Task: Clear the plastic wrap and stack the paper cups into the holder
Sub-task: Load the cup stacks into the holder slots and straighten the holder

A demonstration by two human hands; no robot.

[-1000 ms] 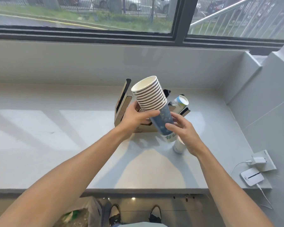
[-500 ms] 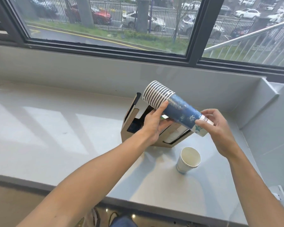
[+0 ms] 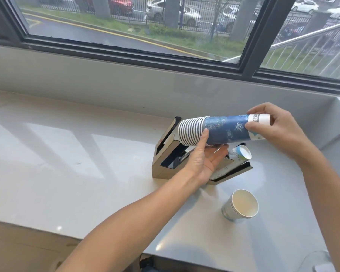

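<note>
The stack of paper cups (image 3: 220, 130) now lies almost level across the middle of the frame, rims to the left and base to the right; a second ago it stood steeply tilted with its open mouth upward, and half a second ago it was still slanted. It hangs just above the cardboard cup holder (image 3: 165, 163), which suggests the stack is being lined up to slide into a slot, though it has not gone in yet.

The left hand (image 3: 204, 160) is under the rim end, palm up, fingers loosely spread beneath the stack and the thumb pressed against its side where the rims meet the blue sleeve. The right hand (image 3: 275, 128) pinches the base end, thumb in front and fingers curled over the top.

Count: one held stack, showing roughly a dozen rims. One further cup end (image 3: 241, 153) pokes from the holder right of centre; how many cups sit behind it is hidden. One short nested stack (image 3: 240, 206) stands on the white counter (image 3: 67, 154) at lower right, a few cups by its rims. One holder. Two hands. No loose plastic wrap shows clearly; whether film still covers the held stack I cannot tell.
</note>
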